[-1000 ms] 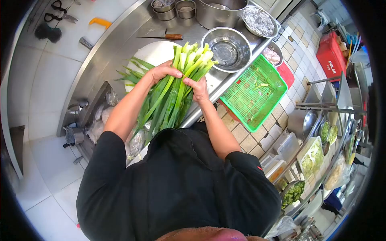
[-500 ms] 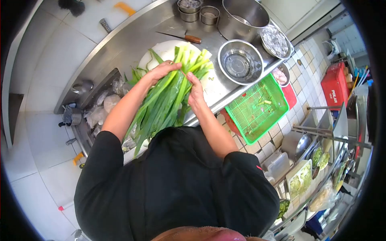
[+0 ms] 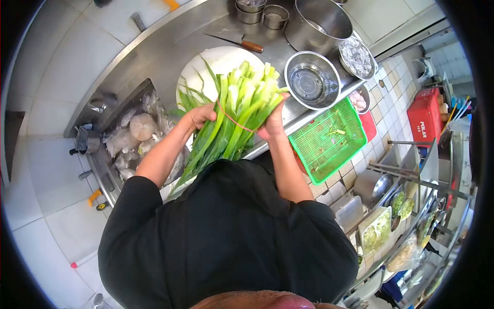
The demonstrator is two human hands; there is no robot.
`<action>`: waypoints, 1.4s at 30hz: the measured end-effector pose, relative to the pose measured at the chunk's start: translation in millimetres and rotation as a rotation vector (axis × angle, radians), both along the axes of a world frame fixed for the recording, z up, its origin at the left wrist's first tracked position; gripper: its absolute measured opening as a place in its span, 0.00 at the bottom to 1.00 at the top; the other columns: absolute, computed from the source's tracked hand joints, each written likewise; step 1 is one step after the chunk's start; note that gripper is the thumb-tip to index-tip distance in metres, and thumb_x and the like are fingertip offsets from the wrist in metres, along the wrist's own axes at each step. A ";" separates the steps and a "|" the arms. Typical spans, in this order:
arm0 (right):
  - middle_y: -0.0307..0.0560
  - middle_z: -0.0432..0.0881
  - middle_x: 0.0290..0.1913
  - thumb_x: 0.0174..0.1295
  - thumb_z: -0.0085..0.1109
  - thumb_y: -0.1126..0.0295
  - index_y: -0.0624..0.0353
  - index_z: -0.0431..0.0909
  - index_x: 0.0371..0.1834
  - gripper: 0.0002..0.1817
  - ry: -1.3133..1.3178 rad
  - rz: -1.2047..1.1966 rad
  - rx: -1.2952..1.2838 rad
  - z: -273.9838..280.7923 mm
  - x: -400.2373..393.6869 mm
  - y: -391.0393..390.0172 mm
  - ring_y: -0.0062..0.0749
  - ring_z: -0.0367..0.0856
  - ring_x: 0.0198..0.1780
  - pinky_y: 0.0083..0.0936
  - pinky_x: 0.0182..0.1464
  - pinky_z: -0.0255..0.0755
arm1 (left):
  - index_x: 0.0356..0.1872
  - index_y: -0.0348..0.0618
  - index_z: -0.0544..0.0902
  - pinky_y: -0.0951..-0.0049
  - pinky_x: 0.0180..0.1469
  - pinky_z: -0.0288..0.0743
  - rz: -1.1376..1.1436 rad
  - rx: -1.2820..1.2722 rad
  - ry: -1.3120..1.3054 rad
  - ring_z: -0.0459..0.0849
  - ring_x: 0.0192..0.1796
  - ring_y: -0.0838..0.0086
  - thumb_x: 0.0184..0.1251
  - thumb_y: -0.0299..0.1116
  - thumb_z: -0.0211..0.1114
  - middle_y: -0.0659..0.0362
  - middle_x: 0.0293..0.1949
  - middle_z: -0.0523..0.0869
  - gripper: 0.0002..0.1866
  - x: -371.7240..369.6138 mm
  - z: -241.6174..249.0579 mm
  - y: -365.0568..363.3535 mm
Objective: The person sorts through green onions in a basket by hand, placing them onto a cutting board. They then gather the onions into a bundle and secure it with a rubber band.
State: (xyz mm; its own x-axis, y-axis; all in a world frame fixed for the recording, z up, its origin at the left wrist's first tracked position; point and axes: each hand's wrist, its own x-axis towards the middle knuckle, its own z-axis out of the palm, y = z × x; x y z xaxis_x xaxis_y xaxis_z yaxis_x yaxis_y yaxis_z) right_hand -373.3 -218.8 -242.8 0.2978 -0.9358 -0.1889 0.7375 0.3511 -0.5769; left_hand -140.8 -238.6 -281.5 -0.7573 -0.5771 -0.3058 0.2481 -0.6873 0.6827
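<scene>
A bundle of leeks (image 3: 234, 110) with pale cut ends is tilted up toward the far side, its long green leaves hanging toward my body. A red rubber band (image 3: 234, 122) runs around it. My left hand (image 3: 203, 116) is closed at the bundle's left side, beside the band. My right hand (image 3: 274, 122) grips the right side, its fingers partly hidden behind the stalks. Beyond the bundle lies a round white cutting board (image 3: 216, 57), with loose green leaves near its left edge.
A knife (image 3: 247, 45) with a wooden handle lies behind the board. A perforated steel bowl (image 3: 313, 81) and a large pot (image 3: 319, 23) stand to the right. The sink (image 3: 149, 87) at left holds bagged items. A green basket (image 3: 355, 138) sits below the counter.
My hands have moved apart to the two sides of the bundle. The leeks' cut ends have come up and toward me, and the red band now shows stretched across the stalks.
</scene>
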 end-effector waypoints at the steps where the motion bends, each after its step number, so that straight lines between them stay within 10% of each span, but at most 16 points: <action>1: 0.49 0.71 0.70 0.57 0.36 0.20 0.56 0.58 0.76 0.56 -0.101 0.104 0.021 -7.4 -10.1 -4.6 0.43 0.73 0.67 0.44 0.68 0.69 | 0.71 0.34 0.66 0.67 0.64 0.76 0.004 0.012 0.044 0.81 0.61 0.64 0.32 0.50 0.87 0.50 0.62 0.80 0.60 -1.5 -7.2 7.1; 10: 0.49 0.74 0.68 0.62 0.36 0.22 0.54 0.65 0.73 0.51 0.369 0.552 0.148 -47.6 -34.2 -55.1 0.43 0.77 0.63 0.47 0.64 0.73 | 0.71 0.33 0.64 0.66 0.63 0.77 0.070 0.023 0.102 0.82 0.59 0.63 0.43 0.41 0.81 0.49 0.62 0.79 0.52 5.9 -13.7 20.4; 17: 0.48 0.67 0.73 0.65 0.32 0.25 0.50 0.56 0.77 0.48 0.123 0.171 0.037 -41.2 2.9 2.2 0.42 0.68 0.71 0.51 0.68 0.67 | 0.69 0.33 0.67 0.65 0.60 0.79 0.367 -0.044 0.072 0.84 0.56 0.64 0.46 0.38 0.79 0.49 0.59 0.81 0.47 17.7 16.5 31.6; 22: 0.45 0.67 0.73 0.71 0.54 0.46 0.59 0.63 0.72 0.35 0.042 -0.022 -0.206 -65.7 41.3 10.2 0.36 0.61 0.74 0.37 0.76 0.52 | 0.64 0.31 0.71 0.66 0.54 0.83 0.371 -0.087 -0.088 0.87 0.49 0.66 0.53 0.40 0.75 0.49 0.52 0.85 0.39 41.6 38.8 4.7; 35: 0.50 0.72 0.67 0.75 0.35 0.44 0.57 0.68 0.68 0.32 -0.259 -0.015 0.192 -14.7 76.5 -59.6 0.42 0.70 0.67 0.45 0.70 0.63 | 0.55 0.32 0.80 0.64 0.53 0.79 -0.098 -1.018 -1.350 0.88 0.49 0.60 0.38 0.56 0.78 0.45 0.47 0.88 0.44 3.7 161.7 -76.8; 38: 0.53 0.74 0.61 0.74 0.39 0.44 0.57 0.68 0.67 0.31 -0.023 -0.030 0.438 -90.6 53.2 -55.5 0.44 0.71 0.63 0.44 0.63 0.68 | 0.55 0.33 0.76 0.57 0.52 0.78 -0.041 -1.065 -1.718 0.87 0.46 0.56 0.35 0.62 0.78 0.47 0.39 0.88 0.49 -40.9 99.4 -64.9; 42: 0.51 0.78 0.53 0.70 0.57 0.61 0.69 0.61 0.69 0.31 0.508 0.057 0.285 -113.0 31.3 14.6 0.35 0.80 0.49 0.31 0.50 0.77 | 0.73 0.32 0.57 0.48 0.63 0.69 0.325 -1.144 -1.752 0.78 0.62 0.51 0.34 0.64 0.79 0.36 0.65 0.71 0.67 -69.9 6.8 -31.3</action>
